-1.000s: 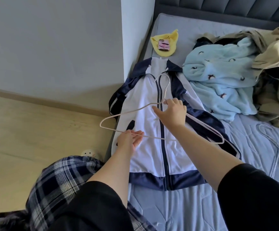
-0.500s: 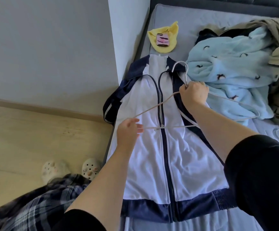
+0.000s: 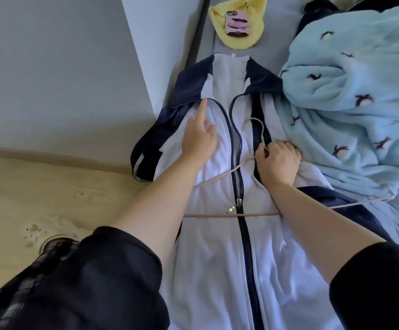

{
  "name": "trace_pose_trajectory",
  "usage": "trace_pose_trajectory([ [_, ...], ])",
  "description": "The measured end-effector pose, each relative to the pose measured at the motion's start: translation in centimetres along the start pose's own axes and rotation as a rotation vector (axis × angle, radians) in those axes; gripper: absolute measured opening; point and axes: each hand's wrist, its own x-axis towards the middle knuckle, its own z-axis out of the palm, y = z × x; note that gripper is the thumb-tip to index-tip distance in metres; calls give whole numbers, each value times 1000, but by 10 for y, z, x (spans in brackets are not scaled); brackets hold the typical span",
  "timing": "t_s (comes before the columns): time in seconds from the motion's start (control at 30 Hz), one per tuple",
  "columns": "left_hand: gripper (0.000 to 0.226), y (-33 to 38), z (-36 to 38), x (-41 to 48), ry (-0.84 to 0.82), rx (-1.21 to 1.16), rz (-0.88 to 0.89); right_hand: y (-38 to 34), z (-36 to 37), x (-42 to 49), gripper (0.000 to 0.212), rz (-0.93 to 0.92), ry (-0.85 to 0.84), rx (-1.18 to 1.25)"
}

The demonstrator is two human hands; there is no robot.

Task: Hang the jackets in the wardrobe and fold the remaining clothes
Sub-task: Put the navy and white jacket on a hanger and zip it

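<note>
Jacket (image 3: pixel 219 258), white w/ navy trim, lies flat face-up on the bed (image 3: pixel 398 225), collar pointing away from the person, zipper (image 3: pixel 235 207) open from collar down to roughly mid-chest. Hanger (image 3: pixel 227 214), thin and beige, lies on top of jacket chest: hook points toward collar, bottom bar crosses the zip line just below the zipper pull, one end reaches past jacket's right edge onto the bed. R hand (image 3: pixel 277 163) clamped around hanger neck just under the hook, fingers curled tight, knuckles resting on jacket. L hand (image 3: pixel 199 139) on jacket's left chest panel, index finger straight and pointing at the collar edge, other fingers loosely bent, holding nothing. Light-blue fleece garment (image 3: pixel 350 96) w/ penguin print bunched up right of jacket, touching its shoulder. Yellow cloth (image 3: pixel 239 39) beyond the collar w/ a phone (image 3: pixel 237 26) lying on it. Wall (image 3: pixel 62 67) left of jacket.
</note>
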Motion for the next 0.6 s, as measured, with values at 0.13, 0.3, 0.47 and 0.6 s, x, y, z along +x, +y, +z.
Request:
trace_pose_trajectory([
  [0.13,54,10,13,40,-95,-8,-40,4,6,3,45,-7,21,-13],
  [0.3,41,-5,2,40,-33,-476,-260,4,5,10,39,54,-140,31],
  [0.47,12,-14,-26,5,-5,-798,-415,-6,-24,19,42,100,-277,22],
  [0.6,11,-25,-51,-36,-33,-751,-378,-18,-62,-2,37,-10,-23,123],
])
